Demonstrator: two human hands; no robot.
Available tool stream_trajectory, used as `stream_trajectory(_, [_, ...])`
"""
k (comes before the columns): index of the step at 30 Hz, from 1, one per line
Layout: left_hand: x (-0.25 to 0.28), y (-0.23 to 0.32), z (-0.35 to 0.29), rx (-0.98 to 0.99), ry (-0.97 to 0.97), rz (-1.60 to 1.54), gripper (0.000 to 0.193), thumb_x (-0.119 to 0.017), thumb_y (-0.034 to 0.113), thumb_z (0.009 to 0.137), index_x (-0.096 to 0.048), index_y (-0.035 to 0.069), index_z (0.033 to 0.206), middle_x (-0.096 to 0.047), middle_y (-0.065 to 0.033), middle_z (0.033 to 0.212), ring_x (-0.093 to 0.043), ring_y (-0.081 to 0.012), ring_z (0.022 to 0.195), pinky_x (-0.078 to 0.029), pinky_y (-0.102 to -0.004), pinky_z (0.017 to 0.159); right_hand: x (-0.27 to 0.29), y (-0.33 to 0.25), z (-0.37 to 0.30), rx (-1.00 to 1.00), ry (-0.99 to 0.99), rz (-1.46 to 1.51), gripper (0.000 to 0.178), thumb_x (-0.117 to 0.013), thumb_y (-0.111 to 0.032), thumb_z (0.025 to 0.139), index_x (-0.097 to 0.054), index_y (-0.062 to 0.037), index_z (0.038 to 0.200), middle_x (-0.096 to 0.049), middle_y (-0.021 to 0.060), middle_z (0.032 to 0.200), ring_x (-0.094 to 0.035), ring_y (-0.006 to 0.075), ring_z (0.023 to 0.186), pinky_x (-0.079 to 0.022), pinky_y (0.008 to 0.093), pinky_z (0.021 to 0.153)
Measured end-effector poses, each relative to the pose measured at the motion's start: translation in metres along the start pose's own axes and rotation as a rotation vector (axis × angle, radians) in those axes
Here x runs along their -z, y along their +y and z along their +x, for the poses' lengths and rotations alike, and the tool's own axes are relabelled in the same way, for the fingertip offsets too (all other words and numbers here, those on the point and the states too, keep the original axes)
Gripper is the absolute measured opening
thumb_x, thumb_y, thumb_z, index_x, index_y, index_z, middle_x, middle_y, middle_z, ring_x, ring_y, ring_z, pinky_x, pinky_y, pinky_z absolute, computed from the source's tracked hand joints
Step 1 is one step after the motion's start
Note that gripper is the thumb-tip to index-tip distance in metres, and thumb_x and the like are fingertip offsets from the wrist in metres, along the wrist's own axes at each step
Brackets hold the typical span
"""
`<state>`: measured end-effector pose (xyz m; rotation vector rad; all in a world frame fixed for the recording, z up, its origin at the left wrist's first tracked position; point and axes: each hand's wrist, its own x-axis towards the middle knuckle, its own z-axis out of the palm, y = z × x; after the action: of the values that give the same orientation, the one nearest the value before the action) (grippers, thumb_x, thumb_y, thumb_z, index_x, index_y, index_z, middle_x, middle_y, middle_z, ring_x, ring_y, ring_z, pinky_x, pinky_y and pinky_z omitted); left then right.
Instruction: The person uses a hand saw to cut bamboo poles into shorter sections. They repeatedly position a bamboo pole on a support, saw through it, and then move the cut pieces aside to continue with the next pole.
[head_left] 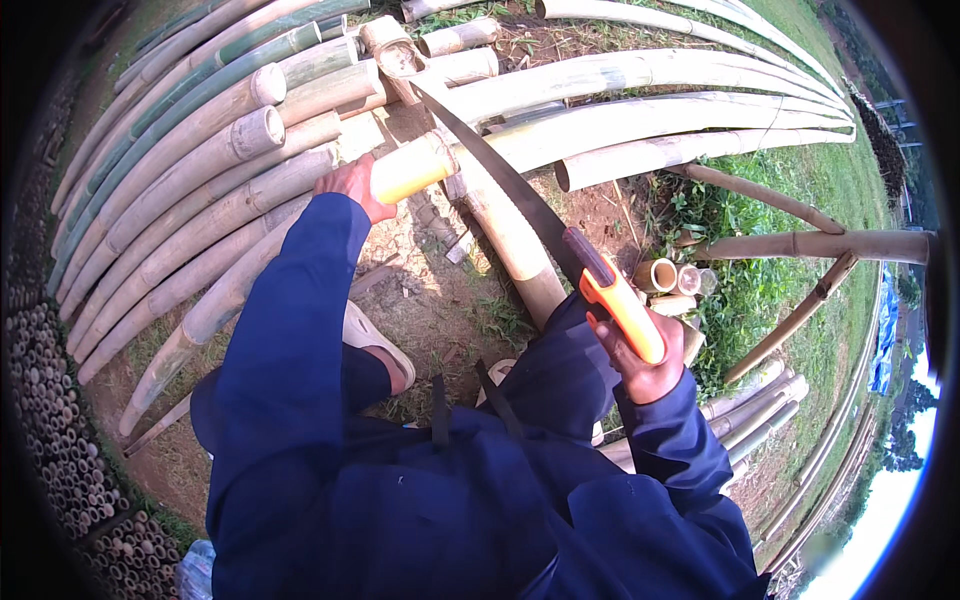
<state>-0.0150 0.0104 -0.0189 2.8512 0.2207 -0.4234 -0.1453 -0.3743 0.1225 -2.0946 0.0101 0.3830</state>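
Observation:
My right hand [652,362] is closed round the orange handle of a handsaw [625,315]. Its dark blade [510,190] slants up and left across a thick bamboo pole [560,135] near that pole's left end. Left of the blade, my left hand [350,187] grips the yellowish end section [412,167]. Whether the teeth have cut in, or the end section is still joined, I cannot tell. Beneath the blade, a bamboo support pole [515,245] slants down toward my leg.
Long bamboo poles [200,210] lie side by side at the left; more [650,70] stretch off to the right. Short cut pieces [657,275] sit beside the saw handle. A bamboo frame [800,245] stands on the right grass. Stacked bamboo [60,420] fills the lower left.

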Motion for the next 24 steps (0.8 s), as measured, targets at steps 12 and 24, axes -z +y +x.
stream_trajectory(12, [-0.089,0.036,-0.052,-0.072,-0.191,0.051,0.07,-0.086,0.036,0.061,-0.061,0.006,0.119,-0.074,-0.025,0.107,-0.072,-0.0404,0.103,-0.055,-0.0504,0.094,0.027,0.124,-0.057,0.08,0.645,-0.21,0.021,-0.076,-0.009,0.09,-0.072,0.0037,0.106,-0.07,0.0177,0.074,-0.07,0.0302,0.063,-0.055,0.0385,0.061])
stream_trajectory(24, [-0.121,0.0,-0.006,-0.19,-0.463,-0.172,0.074,-0.091,0.038,0.055,-0.068,0.002,0.116,-0.073,-0.0223,0.108,-0.07,-0.0401,0.105,-0.053,-0.0443,0.096,-0.046,0.283,-0.098,0.17,0.66,-0.48,0.027,-0.072,-0.003,0.084,-0.068,0.0014,0.11,-0.069,0.0215,0.083,-0.069,0.0412,0.067,-0.055,0.0455,0.06])
